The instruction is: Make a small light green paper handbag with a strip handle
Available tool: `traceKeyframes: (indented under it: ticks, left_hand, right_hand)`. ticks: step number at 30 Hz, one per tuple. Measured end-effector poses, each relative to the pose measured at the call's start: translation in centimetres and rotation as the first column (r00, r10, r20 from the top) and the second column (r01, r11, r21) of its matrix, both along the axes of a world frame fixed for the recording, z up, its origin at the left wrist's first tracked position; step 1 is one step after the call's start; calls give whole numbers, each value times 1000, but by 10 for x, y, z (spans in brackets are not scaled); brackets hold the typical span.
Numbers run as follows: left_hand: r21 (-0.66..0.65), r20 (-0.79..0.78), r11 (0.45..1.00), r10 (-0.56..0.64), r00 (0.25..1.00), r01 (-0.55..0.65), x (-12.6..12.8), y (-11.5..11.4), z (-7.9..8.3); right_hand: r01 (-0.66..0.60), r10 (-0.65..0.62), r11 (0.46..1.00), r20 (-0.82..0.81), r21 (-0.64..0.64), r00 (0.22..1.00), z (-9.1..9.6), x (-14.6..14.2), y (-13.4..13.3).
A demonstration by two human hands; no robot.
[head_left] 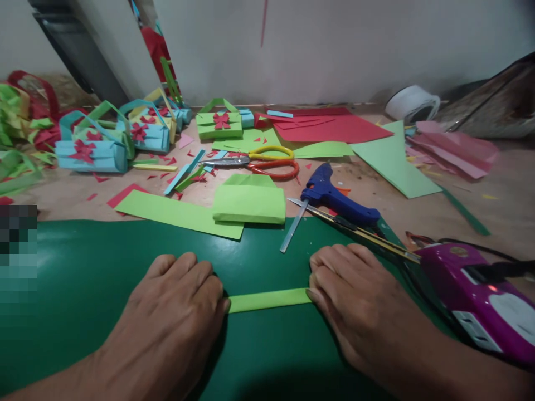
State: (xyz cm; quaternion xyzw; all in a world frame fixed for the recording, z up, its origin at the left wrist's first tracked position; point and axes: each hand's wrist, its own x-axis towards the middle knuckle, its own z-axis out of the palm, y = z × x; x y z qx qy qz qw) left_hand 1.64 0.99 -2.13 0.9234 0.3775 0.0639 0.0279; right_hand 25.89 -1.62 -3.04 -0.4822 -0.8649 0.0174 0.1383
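Note:
A narrow light-green paper strip [270,299] lies flat on the dark green cutting mat [96,262]. My left hand [175,306] rests knuckles-up on the strip's left end, fingers curled and pressed down on it. My right hand [355,301] presses the right end the same way, fingertips pinched against the paper. Only the middle of the strip shows between the two hands. A folded light-green paper piece [249,203] sits just beyond, at the mat's far edge.
A blue glue gun [334,197], a utility knife [355,231] and a metal blade [293,225] lie right of centre. Scissors [259,161] lie further back. Paper baskets with red bows [92,147] crowd the back left. Red and green sheets [334,129] lie behind. A purple device [472,295] sits at right.

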Motion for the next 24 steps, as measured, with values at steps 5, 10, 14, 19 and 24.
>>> traceKeyframes:
  ticks: [5,10,14,19,24]
  left_hand:
    - [42,-7,999,10,1000,-10,2,0,1]
    - [36,-40,999,1,999,0,2,0,0]
    - [41,-81,999,-4,997,8,2,0,1]
    - [49,-76,999,-10,997,14,1,0,0]
    - [28,-58,999,-13,998,14,0,2,-2]
  right_hand:
    - [8,-8,999,2,33,1000,1,-1,2]
    - [11,-12,1000,13,17,1000,3,-2,4]
    - [8,-10,1000,67,23,998,4,-3,2]
    - [43,-41,999,79,-25,996,7,-4,0]
    - [62,-60,994,29,-87,998,10,-4,3]
